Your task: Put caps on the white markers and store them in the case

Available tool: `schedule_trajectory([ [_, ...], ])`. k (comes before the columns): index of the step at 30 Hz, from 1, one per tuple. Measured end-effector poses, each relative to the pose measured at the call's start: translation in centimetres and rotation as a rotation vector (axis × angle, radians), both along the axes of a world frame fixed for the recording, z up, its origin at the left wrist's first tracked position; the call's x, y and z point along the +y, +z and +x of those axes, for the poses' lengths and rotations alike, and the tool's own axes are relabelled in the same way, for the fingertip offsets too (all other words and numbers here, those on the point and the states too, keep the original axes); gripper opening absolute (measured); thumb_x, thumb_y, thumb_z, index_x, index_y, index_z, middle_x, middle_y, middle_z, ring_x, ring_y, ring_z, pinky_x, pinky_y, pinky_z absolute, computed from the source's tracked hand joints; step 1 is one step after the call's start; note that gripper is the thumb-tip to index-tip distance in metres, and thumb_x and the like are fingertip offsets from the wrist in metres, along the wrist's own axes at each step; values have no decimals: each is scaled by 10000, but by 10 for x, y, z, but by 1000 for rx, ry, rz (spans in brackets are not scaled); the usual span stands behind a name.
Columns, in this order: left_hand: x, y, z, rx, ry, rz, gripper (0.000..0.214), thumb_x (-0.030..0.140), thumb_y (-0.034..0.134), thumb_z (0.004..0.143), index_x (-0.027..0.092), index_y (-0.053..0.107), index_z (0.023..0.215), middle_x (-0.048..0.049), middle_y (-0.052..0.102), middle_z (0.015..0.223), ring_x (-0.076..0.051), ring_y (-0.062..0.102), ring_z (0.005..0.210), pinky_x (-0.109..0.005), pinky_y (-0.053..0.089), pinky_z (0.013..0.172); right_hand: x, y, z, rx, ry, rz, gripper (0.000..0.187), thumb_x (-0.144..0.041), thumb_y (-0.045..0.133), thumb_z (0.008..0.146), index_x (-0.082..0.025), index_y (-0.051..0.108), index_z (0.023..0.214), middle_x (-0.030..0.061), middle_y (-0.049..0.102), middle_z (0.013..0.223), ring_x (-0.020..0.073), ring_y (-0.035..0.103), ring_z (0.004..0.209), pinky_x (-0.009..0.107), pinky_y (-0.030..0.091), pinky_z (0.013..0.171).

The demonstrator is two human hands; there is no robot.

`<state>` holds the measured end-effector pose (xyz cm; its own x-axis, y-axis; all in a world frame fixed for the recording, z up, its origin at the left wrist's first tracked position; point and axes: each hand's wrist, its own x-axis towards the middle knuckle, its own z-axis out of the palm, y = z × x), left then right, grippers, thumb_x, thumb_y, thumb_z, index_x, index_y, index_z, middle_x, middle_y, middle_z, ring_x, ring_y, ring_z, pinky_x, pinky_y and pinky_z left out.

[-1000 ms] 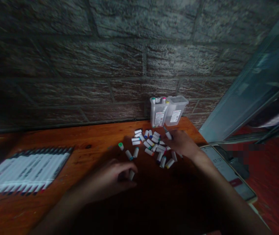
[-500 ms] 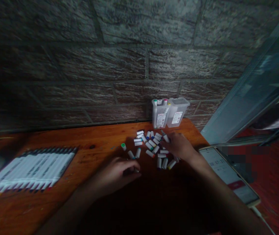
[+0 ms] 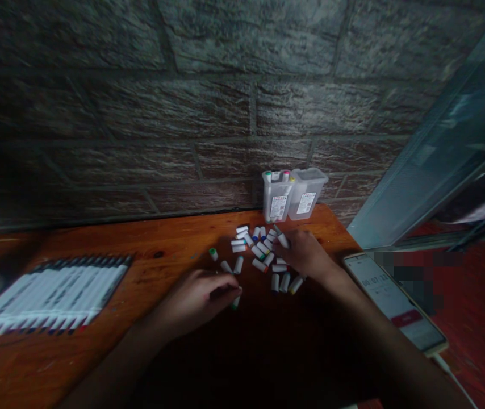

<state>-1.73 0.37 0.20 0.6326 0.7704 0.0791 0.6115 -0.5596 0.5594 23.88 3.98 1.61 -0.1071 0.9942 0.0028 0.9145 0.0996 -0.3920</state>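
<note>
Between the thumb and fingers of my left hand [image 3: 206, 292] is a small white marker cap [image 3: 235, 301] with a green end, tilted downward. My right hand [image 3: 306, 253] is closed around a white marker [image 3: 282, 238] whose grey tapered tip points up and left; the rest of it is hidden by the fingers. Loose white marker caps [image 3: 260, 264] with coloured ends lie scattered between and beyond both hands. One green-topped cap [image 3: 213, 254] stands apart, above my left hand.
Two clear plastic boxes [image 3: 308, 193] stand against the brick wall, the left one with several markers inside. A row of white markers [image 3: 63, 295] lies on the wooden table [image 3: 174, 233] at left. A phone [image 3: 396, 301] showing a timer lies at the right edge.
My left hand has turned slightly, and the green-ended cap in its fingers now shows. My right hand, with the marker, has shifted a little to the left.
</note>
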Motion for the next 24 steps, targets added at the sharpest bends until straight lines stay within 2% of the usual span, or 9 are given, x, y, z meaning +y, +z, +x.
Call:
schedule_trajectory([
  [4,1,1,-1,-28,70,51,203,335,554,949,221,707,880,36,720,783,-105,645,691,-190,412,625,-8,-2,-12,29,103,28,263,-375,542,910,-200,738,905,81,770,874,213,727,794,265,476,662],
  [10,0,-2,0,-44,110,50,222,345,542,956,232,714,875,40,718,770,-98,639,671,-182,408,608,-15,-6,-33,-129,60,9,306,-452,578,887,-202,746,939,118,769,965,290,731,903,339,530,733],
  [18,0,-4,0,-64,132,157,226,336,534,954,228,724,896,31,730,763,-100,634,636,-174,423,602,-15,-3,-35,-140,51,-19,332,-436,527,912,-201,738,1017,129,763,998,287,729,931,368,543,784],
  [24,0,-5,0,-99,163,191,222,336,549,941,230,731,869,29,727,728,-106,618,596,-182,440,592,-16,-4,-36,-138,54,0,315,-392,544,893,-169,740,999,156,759,988,304,728,901,374,540,745],
])
